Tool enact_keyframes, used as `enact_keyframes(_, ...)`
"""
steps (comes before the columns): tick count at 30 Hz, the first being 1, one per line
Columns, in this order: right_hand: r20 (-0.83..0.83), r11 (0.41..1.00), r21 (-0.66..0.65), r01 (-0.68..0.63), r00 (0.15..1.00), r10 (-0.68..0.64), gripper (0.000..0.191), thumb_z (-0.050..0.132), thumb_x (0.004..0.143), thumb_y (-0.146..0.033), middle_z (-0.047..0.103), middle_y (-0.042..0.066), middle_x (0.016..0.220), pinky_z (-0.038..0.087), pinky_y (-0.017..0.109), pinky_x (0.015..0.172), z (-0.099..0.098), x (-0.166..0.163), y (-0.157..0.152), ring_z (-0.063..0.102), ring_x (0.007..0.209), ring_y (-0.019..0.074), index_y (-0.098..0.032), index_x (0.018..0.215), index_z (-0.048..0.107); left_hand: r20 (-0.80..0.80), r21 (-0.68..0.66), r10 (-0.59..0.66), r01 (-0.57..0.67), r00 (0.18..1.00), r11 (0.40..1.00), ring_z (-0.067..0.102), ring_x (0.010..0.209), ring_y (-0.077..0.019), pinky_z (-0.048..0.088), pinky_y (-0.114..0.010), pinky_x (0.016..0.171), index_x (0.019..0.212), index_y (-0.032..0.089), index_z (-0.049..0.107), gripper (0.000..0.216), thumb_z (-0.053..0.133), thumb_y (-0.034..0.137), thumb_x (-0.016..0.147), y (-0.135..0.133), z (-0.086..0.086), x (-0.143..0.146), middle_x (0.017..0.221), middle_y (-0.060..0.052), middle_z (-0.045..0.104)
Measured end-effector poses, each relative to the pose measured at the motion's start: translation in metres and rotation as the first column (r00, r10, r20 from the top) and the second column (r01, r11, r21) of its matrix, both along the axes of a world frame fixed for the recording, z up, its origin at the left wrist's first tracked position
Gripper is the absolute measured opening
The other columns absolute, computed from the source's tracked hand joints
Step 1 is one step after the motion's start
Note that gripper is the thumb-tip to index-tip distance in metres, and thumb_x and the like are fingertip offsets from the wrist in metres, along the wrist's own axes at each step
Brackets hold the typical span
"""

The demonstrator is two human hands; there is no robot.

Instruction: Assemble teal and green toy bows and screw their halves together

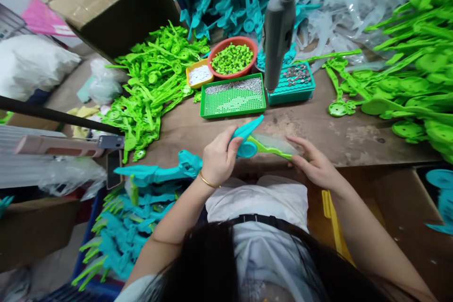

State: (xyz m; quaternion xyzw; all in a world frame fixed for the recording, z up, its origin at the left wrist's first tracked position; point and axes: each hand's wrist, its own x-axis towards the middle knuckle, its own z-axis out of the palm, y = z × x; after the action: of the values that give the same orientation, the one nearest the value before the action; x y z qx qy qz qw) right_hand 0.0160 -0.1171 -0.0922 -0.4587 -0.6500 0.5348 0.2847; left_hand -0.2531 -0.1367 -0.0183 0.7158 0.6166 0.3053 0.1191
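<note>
My left hand (220, 153) is closed around a long turquoise plastic piece (249, 128) with a round disc at its middle. A bright green plastic strip (271, 149) and a cloudy translucent piece (281, 143) extend from that disc toward the right. Pinched between the fingers of my right hand (313, 164) is the far end of the green strip; the translucent piece lies close by those fingers. Another turquoise part (159, 172) sticks out left beside my left wrist. Above and beyond my hands hangs a grey electric screwdriver (279, 33), pointing downward.
A green tray (233, 114) of small metal pieces, a teal tray (292, 98) with metal discs, a red bowl (230, 76) and a yellow dish (200, 85) stand ahead. Green parts (152, 80) pile left, more green parts (417, 80) right. A phone (113, 170) is at left.
</note>
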Motion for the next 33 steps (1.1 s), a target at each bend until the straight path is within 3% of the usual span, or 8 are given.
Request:
enact_keyframes(7,-0.201,0.916,-0.373,-0.150,0.976,0.077,0.065,0.048,0.091,-0.055,0.053,-0.005,0.063,0.041,0.020,0.043,0.017,-0.033,-0.018,0.047,0.043,0.0062,-0.029,0.149,0.035,-0.278,-0.307,-0.210,0.121,0.937,0.944,0.072,0.088,-0.0217,0.052,-0.029,0.073,0.118,0.019,0.063,0.051,0.025,0.048,0.101,0.025,0.023,-0.038,0.103,-0.007,0.074)
enact_keyframes(10,-0.303,0.870,-0.476,-0.131,0.953,-0.022,0.072,0.052,0.089,-0.056,0.056,-0.005,0.060,0.037,0.019,0.038,0.023,-0.040,-0.016,0.044,0.038,0.0059,-0.027,0.150,0.030,-0.436,-0.229,-0.195,0.101,0.878,0.968,0.068,0.102,-0.0267,0.052,-0.035,0.083,0.130,0.016,0.057,0.054,0.036,0.054,0.097,0.023,0.027,-0.035,0.115,-0.012,0.069)
enact_keyframes(13,-0.333,0.797,-0.588,-0.141,0.940,-0.079,0.075,0.054,0.088,-0.054,0.059,-0.004,0.056,0.032,0.018,0.034,0.032,-0.034,-0.008,0.042,0.033,0.0067,-0.025,0.151,0.027,-0.666,-0.129,-0.209,0.165,0.716,0.978,0.058,0.117,-0.0363,0.048,-0.046,0.091,0.140,0.018,0.046,0.064,0.058,0.053,0.087,0.012,0.026,-0.020,0.134,-0.020,0.056)
enact_keyframes(16,-0.319,0.749,-0.634,-0.190,0.947,-0.030,0.066,0.055,0.087,-0.050,0.064,0.001,0.059,0.037,0.021,0.034,0.043,-0.020,0.003,0.049,0.035,0.0106,-0.020,0.144,0.042,-0.770,-0.243,-0.327,0.222,0.549,0.944,0.067,0.094,-0.0305,0.051,-0.040,0.076,0.136,0.022,0.048,0.048,0.057,0.034,0.091,0.008,0.021,-0.010,0.118,-0.017,0.062)
enact_keyframes(18,-0.267,0.856,-0.504,-0.119,0.963,-0.023,0.051,0.060,0.085,-0.044,0.071,0.007,0.079,0.052,0.025,0.049,0.047,-0.012,0.008,0.065,0.057,0.0145,-0.019,0.130,0.058,-0.754,-0.336,-0.401,0.219,0.521,0.916,0.068,0.080,-0.0261,0.049,-0.035,0.066,0.132,0.021,0.051,0.044,0.058,0.031,0.090,0.014,0.019,-0.009,0.105,-0.013,0.065)
enact_keyframes(21,-0.172,0.999,-0.016,-0.037,0.985,0.034,0.044,0.072,0.078,-0.032,0.065,0.007,0.125,0.053,0.034,0.096,0.047,-0.009,0.009,0.063,0.114,0.0208,-0.026,0.120,0.064,-0.691,-0.428,-0.471,0.214,0.549,0.878,0.069,0.077,-0.0256,0.045,-0.030,0.060,0.124,0.021,0.055,0.042,0.062,0.037,0.086,0.027,0.022,-0.012,0.097,-0.010,0.066)
enact_keyframes(25,-0.191,0.927,0.373,0.024,0.980,0.051,0.042,0.080,0.070,-0.019,0.068,0.005,0.119,0.050,0.039,0.102,0.040,-0.025,0.002,0.062,0.115,0.0204,-0.026,0.109,0.067,-0.615,-0.526,-0.556,0.235,0.559,0.818,0.070,0.079,-0.0267,0.043,-0.030,0.061,0.119,0.022,0.057,0.039,0.063,0.040,0.085,0.038,0.030,-0.009,0.093,-0.009,0.070)
enact_keyframes(33,-0.309,0.881,0.436,0.185,0.950,-0.047,0.020,0.075,0.072,-0.009,0.073,0.003,0.089,0.057,0.031,0.077,0.031,-0.037,0.002,0.071,0.085,0.0172,-0.022,0.086,0.068,-0.494,-0.641,-0.671,0.289,0.553,0.711,0.070,0.081,-0.0264,0.041,-0.029,0.061,0.113,0.024,0.061,0.034,0.063,0.040,0.083,0.044,0.031,-0.001,0.091,-0.007,0.074)
